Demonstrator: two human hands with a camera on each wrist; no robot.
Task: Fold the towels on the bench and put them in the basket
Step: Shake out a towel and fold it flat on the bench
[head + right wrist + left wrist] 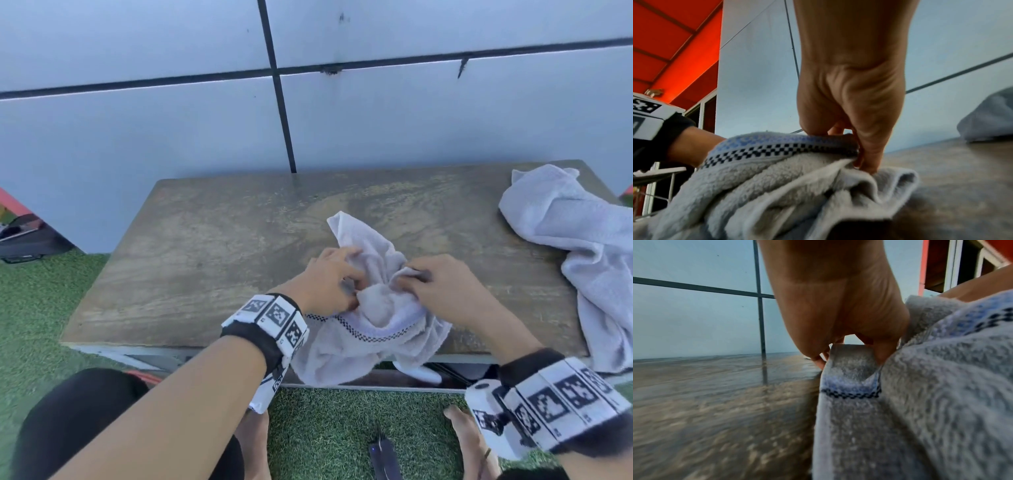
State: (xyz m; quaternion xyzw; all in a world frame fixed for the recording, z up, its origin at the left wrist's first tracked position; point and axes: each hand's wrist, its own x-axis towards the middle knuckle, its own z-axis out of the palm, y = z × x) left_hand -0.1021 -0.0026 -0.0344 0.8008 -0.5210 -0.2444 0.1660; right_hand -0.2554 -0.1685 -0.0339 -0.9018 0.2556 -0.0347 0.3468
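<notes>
A crumpled pale grey towel with a chequered blue band lies at the front edge of the worn wooden bench, partly hanging over it. My left hand pinches a fold of this towel between thumb and fingers. Just to its right, my right hand grips the banded hem of the same towel. A second grey towel lies bunched at the bench's right end, draped over the front edge, and shows at the far right in the right wrist view. No basket is clearly in view.
A pale tiled wall rises right behind the bench. Green artificial turf covers the ground, with my bare feet and a dark sandal on it. A dark bag lies at far left. A white wire rack stands left.
</notes>
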